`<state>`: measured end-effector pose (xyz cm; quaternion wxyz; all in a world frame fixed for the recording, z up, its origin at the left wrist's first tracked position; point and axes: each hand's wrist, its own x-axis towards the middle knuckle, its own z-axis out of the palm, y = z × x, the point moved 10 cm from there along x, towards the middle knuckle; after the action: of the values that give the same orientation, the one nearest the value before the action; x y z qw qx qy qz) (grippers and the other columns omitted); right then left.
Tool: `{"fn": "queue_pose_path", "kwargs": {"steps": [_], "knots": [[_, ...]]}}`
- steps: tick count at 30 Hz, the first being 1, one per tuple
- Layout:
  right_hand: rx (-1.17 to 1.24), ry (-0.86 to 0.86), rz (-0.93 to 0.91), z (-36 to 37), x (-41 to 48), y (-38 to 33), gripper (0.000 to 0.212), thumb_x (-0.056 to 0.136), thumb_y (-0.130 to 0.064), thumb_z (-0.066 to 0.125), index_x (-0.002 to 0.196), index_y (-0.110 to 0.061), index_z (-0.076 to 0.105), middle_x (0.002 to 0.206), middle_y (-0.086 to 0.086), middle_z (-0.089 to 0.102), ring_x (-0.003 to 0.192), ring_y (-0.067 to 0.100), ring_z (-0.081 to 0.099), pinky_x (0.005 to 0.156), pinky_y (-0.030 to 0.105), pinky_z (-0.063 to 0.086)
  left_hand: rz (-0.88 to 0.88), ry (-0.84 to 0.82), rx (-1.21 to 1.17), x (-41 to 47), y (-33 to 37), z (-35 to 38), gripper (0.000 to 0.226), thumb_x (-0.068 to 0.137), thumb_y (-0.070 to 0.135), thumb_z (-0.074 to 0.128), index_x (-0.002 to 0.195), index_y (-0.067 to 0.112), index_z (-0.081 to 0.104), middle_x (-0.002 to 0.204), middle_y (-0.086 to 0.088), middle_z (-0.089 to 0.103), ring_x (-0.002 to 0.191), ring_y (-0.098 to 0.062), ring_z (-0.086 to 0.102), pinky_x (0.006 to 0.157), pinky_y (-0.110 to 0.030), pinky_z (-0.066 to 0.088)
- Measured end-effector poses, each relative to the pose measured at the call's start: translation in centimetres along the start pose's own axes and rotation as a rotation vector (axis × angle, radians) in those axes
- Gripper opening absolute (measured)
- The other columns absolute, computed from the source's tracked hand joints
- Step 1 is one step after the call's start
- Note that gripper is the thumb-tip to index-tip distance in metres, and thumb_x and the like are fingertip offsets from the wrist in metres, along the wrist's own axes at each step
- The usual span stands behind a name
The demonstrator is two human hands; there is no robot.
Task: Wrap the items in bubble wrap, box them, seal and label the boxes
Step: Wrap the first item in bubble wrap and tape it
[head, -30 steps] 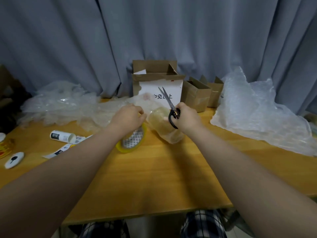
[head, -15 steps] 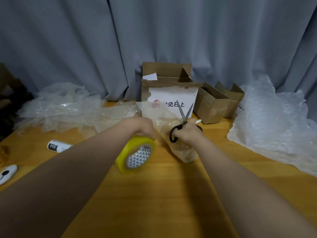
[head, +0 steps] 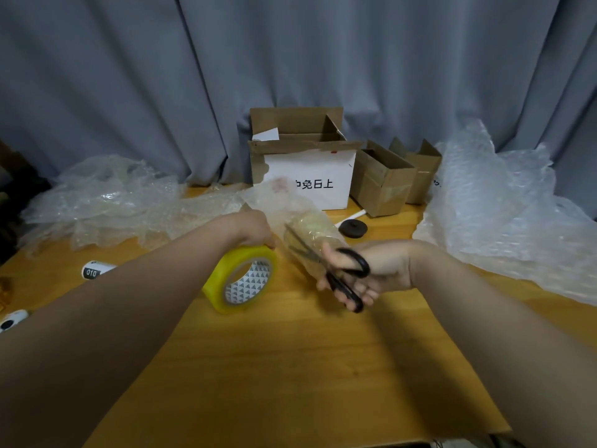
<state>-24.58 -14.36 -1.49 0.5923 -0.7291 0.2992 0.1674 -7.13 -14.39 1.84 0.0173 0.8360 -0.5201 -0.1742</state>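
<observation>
My left hand (head: pixel 250 228) grips the top of a yellow tape roll (head: pixel 240 279) that stands on edge on the wooden table (head: pixel 290 367). Just right of the roll lies an item wrapped in bubble wrap (head: pixel 307 236). My right hand (head: pixel 371 273) holds black-handled scissors (head: pixel 339 270) with fingers through the loops; the blades point left and up against the wrapped item. An open cardboard box with a white label (head: pixel 303 163) stands behind it, and two smaller open boxes (head: pixel 387 179) stand to its right.
Loose bubble wrap is heaped at the back left (head: pixel 106 202) and at the right (head: pixel 504 215). A black round lid (head: pixel 353 228) lies near the boxes. A white tube marked 010 (head: pixel 95 270) and a small white object (head: pixel 13 320) lie at the left edge. A grey curtain hangs behind.
My right hand turned and dropped, swinging the scissors from blades-up to pointing left across the wrapped item. My left hand lifted the tape roll upright onto its edge.
</observation>
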Motion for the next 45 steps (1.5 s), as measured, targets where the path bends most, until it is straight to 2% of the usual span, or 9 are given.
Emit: {"fn": "queue_pose_path", "kwargs": {"steps": [6,22,27,30,33,35,40,43,45], "knots": [[-0.020,-0.053,0.166,2.4,1.7,3.1,0.088,0.059,-0.082,0.031,0.109,-0.014,0.056,0.074,-0.001,0.058,0.067,0.012,0.059,0.057,0.020,0.044,-0.012,0.032,-0.025,-0.3,-0.4,-0.2,0.039,0.087,0.033,0.064,0.105,-0.001,0.066,0.112,-0.020,0.061,0.105,-0.031,0.055,0.077,-0.033,0.043],[0.220,0.402,-0.149,0.9,6.1,0.7,0.067,0.079,-0.063,0.061,0.104,-0.001,0.063,0.054,-0.002,0.056,0.043,0.011,0.048,0.044,0.021,0.034,-0.050,0.010,-0.078,-0.7,-1.5,-0.5,0.021,0.085,0.031,0.063,0.090,0.011,0.059,0.085,-0.006,0.058,0.072,-0.018,0.053,0.066,-0.028,0.041],[0.224,0.461,-0.201,0.4,5.6,0.6,0.040,0.079,-0.045,0.073,0.068,-0.009,0.058,0.041,-0.002,0.051,0.033,0.010,0.040,0.044,0.022,0.034,-0.032,0.009,-0.107,-1.1,-1.4,-0.5,0.021,0.086,0.030,0.063,0.091,0.010,0.060,0.082,-0.005,0.056,0.077,-0.020,0.053,0.065,-0.027,0.040],[-0.060,0.479,-0.118,0.3,5.4,0.0,0.042,0.075,-0.048,0.075,0.079,-0.009,0.061,0.050,0.000,0.057,0.040,0.013,0.048,0.051,0.023,0.043,-0.003,0.020,-0.154,-1.7,-1.3,-0.6,0.013,0.088,0.024,0.061,0.084,0.012,0.059,0.072,0.000,0.053,0.070,-0.016,0.051,0.054,-0.023,0.038],[-0.623,0.508,0.110,-0.4,5.7,0.3,0.059,0.077,-0.054,0.070,0.107,-0.005,0.058,0.088,0.006,0.061,0.082,0.023,0.061,0.073,0.030,0.050,-0.004,0.038,-0.283,-2.4,-2.5,-0.5,0.016,0.087,0.023,0.062,0.088,0.007,0.066,0.086,-0.007,0.064,0.081,-0.022,0.059,0.060,-0.022,0.044],[-0.763,0.427,0.166,0.1,5.5,0.1,0.045,0.089,-0.039,0.064,0.113,-0.003,0.053,0.101,0.007,0.060,0.093,0.025,0.059,0.074,0.031,0.049,0.044,0.089,-0.421,-3.1,-3.0,-0.8,0.015,0.087,0.021,0.063,0.091,0.009,0.070,0.090,-0.005,0.068,0.082,-0.018,0.063,0.063,-0.022,0.048],[-1.038,0.535,0.107,-0.2,3.7,-4.5,0.016,0.096,-0.011,0.044,0.085,-0.009,0.056,0.083,0.004,0.053,0.083,0.024,0.052,0.062,0.028,0.040,0.100,0.242,-0.659,-5.2,-4.4,-1.4,0.010,0.090,0.020,0.063,0.093,0.013,0.069,0.086,0.009,0.064,0.076,-0.001,0.057,0.055,-0.009,0.042],[-0.580,0.923,-0.234,-2.1,2.0,-8.1,0.035,0.096,-0.044,0.047,0.090,-0.014,0.064,0.083,-0.001,0.061,0.085,0.019,0.057,0.073,0.031,0.045,0.151,0.325,-0.775,-6.2,-4.7,-1.5,0.008,0.090,0.016,0.062,0.091,0.011,0.067,0.084,0.005,0.064,0.074,-0.002,0.056,0.056,-0.002,0.043],[-0.108,0.837,-0.402,-1.5,2.2,-8.2,0.039,0.092,-0.047,0.056,0.102,-0.011,0.066,0.086,-0.006,0.060,0.085,0.011,0.056,0.069,0.024,0.044,0.195,0.367,-0.819,-6.9,-4.4,-1.5,0.007,0.091,0.015,0.060,0.090,0.011,0.066,0.079,0.003,0.062,0.072,-0.004,0.055,0.058,-0.004,0.043]]}}
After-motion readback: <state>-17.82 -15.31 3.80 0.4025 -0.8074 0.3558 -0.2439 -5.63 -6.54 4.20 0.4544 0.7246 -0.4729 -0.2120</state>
